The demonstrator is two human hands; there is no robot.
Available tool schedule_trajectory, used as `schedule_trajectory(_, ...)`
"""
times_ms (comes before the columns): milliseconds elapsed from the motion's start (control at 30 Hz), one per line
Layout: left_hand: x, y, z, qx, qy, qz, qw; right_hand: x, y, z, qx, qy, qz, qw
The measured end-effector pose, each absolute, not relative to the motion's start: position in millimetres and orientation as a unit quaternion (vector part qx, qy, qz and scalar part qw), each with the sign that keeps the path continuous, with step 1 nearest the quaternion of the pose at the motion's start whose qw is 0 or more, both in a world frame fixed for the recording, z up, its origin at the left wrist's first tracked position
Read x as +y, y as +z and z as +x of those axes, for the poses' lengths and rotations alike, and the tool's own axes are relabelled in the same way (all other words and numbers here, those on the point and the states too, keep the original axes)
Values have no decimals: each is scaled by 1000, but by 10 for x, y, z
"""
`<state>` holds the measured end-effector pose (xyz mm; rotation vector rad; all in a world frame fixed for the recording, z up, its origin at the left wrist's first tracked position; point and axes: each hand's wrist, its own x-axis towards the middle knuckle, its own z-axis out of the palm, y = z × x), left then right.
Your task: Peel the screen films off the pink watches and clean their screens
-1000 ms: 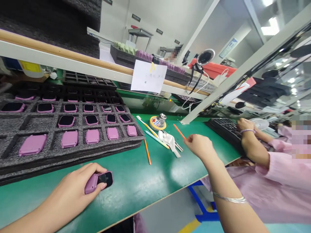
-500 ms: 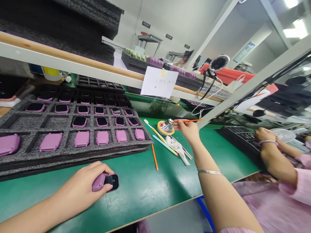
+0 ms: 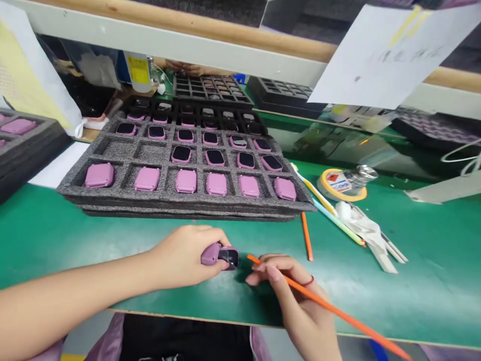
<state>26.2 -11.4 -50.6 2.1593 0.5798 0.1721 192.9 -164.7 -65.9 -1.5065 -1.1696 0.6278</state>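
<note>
My left hand (image 3: 180, 258), near the table's front edge, is closed around two purple smartwatch cases. One purple case (image 3: 209, 254) shows its rounded back; the other, a dark-screened case (image 3: 230, 257), sticks out past my fingertips. My thumb lies across its screen, hiding part of it. To the right, my right hand (image 3: 296, 293) pinches a long, thin orange stick (image 3: 330, 306) between thumb and fingers. The stick's tip points at the dark screen, with a small gap between them.
A dark foam tray (image 3: 188, 204) of purple watch cases stands behind my hands. To its right lie an orange stick (image 3: 307, 238), a toothbrush (image 3: 319, 193), a tube-like pen (image 3: 340, 224) and white crumpled material (image 3: 366, 228). A clear bottle (image 3: 351, 181) stands in a yellow ring.
My right hand has come from beside the bottle to near my left hand, carrying the orange stick. My left hand still holds both cases. The view has swung left and down.
</note>
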Motion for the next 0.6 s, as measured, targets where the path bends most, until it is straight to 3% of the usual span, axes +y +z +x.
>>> schedule_trajectory(200, -145, -473, 268, 244, 55, 869, 427, -1779, -815, 1798, -555, 86, -676, 477)
schedule_trajectory(600, -137, -467, 289, 256, 38, 871, 417, -1769, -799, 1744, -569, 61, -695, 436)
